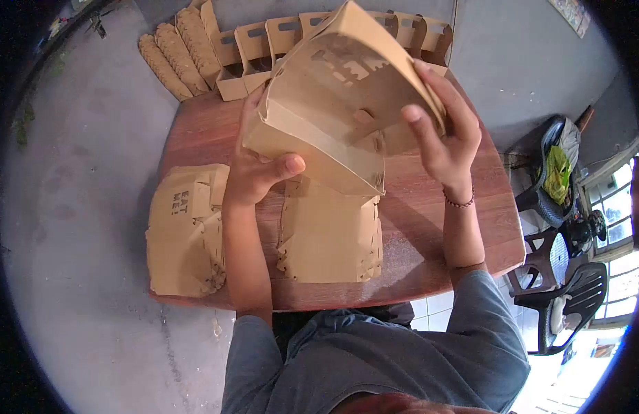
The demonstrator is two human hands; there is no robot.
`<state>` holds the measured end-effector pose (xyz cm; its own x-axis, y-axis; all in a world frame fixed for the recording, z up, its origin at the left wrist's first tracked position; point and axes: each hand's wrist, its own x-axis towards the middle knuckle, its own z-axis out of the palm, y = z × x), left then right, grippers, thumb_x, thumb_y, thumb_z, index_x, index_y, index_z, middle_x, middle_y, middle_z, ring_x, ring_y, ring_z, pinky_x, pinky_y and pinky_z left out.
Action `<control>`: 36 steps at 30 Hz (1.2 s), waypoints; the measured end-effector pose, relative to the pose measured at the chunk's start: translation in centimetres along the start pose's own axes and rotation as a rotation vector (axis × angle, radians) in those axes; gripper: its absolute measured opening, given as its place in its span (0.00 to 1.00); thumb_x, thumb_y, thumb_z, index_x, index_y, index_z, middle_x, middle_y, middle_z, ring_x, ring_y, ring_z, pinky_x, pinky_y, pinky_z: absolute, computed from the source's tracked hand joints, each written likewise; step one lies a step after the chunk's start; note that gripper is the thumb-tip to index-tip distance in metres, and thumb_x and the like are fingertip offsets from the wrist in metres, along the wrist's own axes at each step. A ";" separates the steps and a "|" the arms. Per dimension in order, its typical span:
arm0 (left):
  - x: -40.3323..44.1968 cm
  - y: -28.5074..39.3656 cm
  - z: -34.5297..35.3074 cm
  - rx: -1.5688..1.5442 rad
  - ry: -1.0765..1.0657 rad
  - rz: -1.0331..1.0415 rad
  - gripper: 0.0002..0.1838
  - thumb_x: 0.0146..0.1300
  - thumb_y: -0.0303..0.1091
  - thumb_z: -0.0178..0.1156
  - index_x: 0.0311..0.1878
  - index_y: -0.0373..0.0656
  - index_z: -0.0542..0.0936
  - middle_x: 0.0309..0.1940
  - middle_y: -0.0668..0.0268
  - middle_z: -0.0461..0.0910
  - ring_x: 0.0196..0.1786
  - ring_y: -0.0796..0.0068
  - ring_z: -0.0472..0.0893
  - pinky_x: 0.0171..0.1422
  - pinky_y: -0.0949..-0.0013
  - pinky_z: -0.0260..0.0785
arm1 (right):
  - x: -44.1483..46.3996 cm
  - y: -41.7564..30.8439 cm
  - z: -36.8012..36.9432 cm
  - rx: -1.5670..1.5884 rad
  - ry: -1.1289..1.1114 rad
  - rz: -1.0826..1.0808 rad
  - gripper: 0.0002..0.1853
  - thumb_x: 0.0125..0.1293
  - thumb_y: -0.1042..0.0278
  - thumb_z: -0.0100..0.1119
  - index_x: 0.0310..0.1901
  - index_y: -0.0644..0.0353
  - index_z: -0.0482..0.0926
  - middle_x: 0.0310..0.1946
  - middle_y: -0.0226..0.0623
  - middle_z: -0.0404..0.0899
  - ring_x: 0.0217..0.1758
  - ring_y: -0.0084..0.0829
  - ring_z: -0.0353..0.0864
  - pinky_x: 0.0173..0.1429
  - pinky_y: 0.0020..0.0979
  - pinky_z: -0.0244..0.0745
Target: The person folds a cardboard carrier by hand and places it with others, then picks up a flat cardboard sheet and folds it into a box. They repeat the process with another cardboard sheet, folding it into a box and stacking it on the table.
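A partly folded brown cardboard box [319,124] is held up over the table, tilted, with its open side toward me. My left hand [257,172] grips its lower left corner, thumb pressed on the front wall and the other fingers mostly hidden behind. At the right panel, my right hand [452,134] is closed round the edge, with the thumb on the inner side and fingers outside. Cut-out shapes show in the box's back panel. Below it lies a stack of flat cardboard blanks [331,238] with notched edges, partly covered by the box.
Another stack of flat cardboard pieces [185,234], printed "EAT ME!", lies at the table's left. Several folded boxes with handle slots [285,34] line the far edge, beside nested stacks of cardboard [185,55]. Dark plastic chairs [571,303] stand right of the wooden table [430,241].
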<state>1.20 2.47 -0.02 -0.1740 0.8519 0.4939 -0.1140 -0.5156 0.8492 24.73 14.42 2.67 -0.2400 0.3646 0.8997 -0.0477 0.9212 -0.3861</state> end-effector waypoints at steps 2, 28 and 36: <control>-0.1 0.2 0.0 0.007 0.011 0.004 0.62 0.45 0.45 0.85 0.76 0.36 0.54 0.67 0.57 0.69 0.71 0.63 0.71 0.75 0.58 0.65 | 0.0 -0.6 0.3 -0.091 -0.055 -0.201 0.28 0.58 0.71 0.77 0.60 0.65 0.80 0.55 0.48 0.85 0.52 0.40 0.87 0.54 0.34 0.83; 0.1 0.1 1.8 0.139 0.350 0.135 0.33 0.64 0.37 0.71 0.65 0.35 0.66 0.57 0.56 0.76 0.59 0.72 0.77 0.65 0.65 0.71 | -3.3 -0.7 5.0 -0.214 -0.096 -0.350 0.29 0.56 0.53 0.78 0.59 0.52 0.84 0.54 0.47 0.84 0.45 0.38 0.90 0.38 0.32 0.87; 0.3 -1.4 2.6 0.249 0.420 0.153 0.34 0.69 0.42 0.65 0.69 0.33 0.62 0.61 0.54 0.73 0.62 0.68 0.73 0.70 0.60 0.66 | -4.0 0.0 6.3 -0.193 -0.150 -0.384 0.43 0.51 0.44 0.80 0.67 0.54 0.76 0.64 0.50 0.77 0.50 0.43 0.88 0.42 0.35 0.88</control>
<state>3.80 3.66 -0.55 -0.5542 0.6316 0.5422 0.1711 -0.5510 0.8167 19.55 12.10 -2.17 -0.3785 -0.0194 0.9254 0.0169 0.9995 0.0279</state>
